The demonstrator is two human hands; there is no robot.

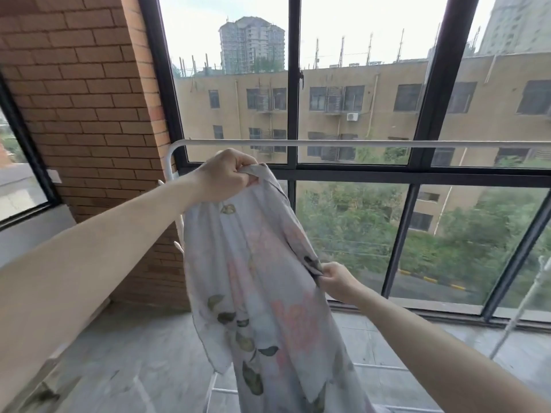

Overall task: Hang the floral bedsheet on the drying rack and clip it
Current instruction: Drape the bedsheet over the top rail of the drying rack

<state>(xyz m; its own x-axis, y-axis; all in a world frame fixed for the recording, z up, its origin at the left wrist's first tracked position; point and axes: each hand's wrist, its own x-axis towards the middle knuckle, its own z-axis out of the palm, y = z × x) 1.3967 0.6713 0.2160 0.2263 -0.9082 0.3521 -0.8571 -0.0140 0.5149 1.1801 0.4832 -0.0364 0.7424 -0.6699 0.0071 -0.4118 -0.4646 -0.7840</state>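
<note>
Soft, even daylight enters through the large window [351,114] — the overcast sky [372,22] is nearly washed out to white, and no hard shadows appear indoors. The wide-angle lens bends straight lines strongly near the edges, such as the brick wall [83,93]. The whole picture is slightly soft — mostly at the right side and lower corners.

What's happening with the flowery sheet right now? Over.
Left hand grips sheet's top edge, just below the rack bar. Right hand pinches floral bedsheet lower down. Sheet not over bar yet. Nothing in the way.
</note>
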